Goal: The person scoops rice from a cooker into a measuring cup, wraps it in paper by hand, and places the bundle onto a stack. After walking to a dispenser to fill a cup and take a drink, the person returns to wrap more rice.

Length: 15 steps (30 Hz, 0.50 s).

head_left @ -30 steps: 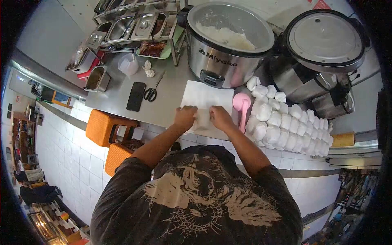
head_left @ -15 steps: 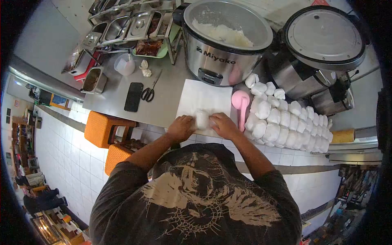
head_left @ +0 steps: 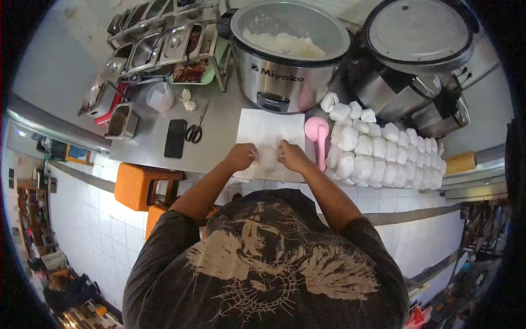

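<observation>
A white wrapped rice bundle (head_left: 267, 158) lies at the table's front edge, slightly blurred, between my two hands. My left hand (head_left: 241, 157) is closed, its fingers pinching the wrapper at the bundle's left end. On the other side, my right hand (head_left: 293, 157) grips the wrapper's right end, fingers pressed together. Behind the bundle lies a stack of white paper sheets (head_left: 271, 125). Just right of the paper is a pink rice scoop (head_left: 316, 130). Many similar white bundles (head_left: 378, 156) are piled further right.
An open Miyako rice cooker (head_left: 293, 77) holding white rice (head_left: 285, 44) stands behind the paper. More cookers, one with a lid (head_left: 419, 33), stand at right. Left are a phone (head_left: 175, 138), scissors (head_left: 193, 133), a plastic cup (head_left: 160, 97), metal food pans (head_left: 145, 52) and orange stools (head_left: 134, 186).
Both hands have lifted slightly, keeping hold of the wrapper ends, which look more drawn together. The camera view has shifted a little.
</observation>
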Each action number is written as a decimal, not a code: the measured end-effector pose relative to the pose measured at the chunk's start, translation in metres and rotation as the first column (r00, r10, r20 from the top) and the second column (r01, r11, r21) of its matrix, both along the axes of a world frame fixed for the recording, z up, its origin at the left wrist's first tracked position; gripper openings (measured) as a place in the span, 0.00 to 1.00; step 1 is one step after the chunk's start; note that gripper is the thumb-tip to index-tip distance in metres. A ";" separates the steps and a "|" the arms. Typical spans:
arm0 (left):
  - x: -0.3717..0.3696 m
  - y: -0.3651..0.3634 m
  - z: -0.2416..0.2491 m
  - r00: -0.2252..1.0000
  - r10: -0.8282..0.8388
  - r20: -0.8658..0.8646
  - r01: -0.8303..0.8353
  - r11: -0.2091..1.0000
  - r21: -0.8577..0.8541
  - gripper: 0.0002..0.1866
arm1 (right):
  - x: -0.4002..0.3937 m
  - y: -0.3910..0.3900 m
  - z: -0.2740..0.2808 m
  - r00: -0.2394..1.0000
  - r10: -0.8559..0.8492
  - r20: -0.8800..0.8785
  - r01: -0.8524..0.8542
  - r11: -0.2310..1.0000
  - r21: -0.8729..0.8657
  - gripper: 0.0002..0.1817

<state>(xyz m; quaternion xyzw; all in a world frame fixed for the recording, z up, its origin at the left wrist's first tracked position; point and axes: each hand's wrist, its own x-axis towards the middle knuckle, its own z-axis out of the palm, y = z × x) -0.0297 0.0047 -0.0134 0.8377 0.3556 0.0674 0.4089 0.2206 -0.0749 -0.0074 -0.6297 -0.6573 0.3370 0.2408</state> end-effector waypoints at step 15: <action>0.015 -0.054 0.059 0.918 0.205 0.339 -0.058 0.917 -0.395 0.16 | -0.041 -0.082 0.037 0.805 -0.203 -0.557 0.302 0.949 0.090 0.13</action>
